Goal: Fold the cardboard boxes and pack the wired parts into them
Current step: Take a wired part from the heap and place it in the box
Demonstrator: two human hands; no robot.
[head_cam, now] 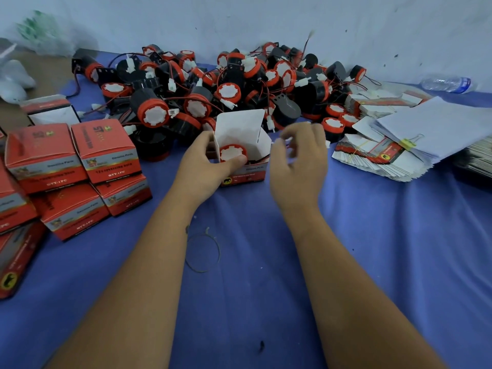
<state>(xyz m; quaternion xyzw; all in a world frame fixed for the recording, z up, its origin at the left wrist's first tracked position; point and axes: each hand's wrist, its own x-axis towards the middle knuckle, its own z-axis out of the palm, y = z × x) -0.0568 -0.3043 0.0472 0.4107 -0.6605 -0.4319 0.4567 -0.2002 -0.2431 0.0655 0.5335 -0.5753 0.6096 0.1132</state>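
Sitting roughly mid-cloth, just in front of the parts pile, is the open box [243, 153], lid flap standing up at the back, and one part [232, 153] is already down inside it, red rim and white face up. Left hand [206, 166] grips the box's left side, fingers curled round the wall and thumb lying across the front edge right by the part. Right hand [299, 166] hovers just beside the box on the right, fingers loosely curled, and it's pretty blurred, so I can't tell if it's pinching anything.

Behind the box, along the far edge of the blue cloth [266, 262] against the wall, there's a big heap of loose parts [213, 83], black bodies, red caps, red and black wires with white plugs all tangled up. Over at the left edge sits a stack of closed boxes [74, 171], red with a grey band. Toward the right edge there's a fanned pile of flat boxes [378, 155], some held by a yellow clip [408, 143], with white sheets on top. A water bottle [447, 83] lies in the far right corner. A thin wire ring [203, 253] lies on the cloth between the forearms.
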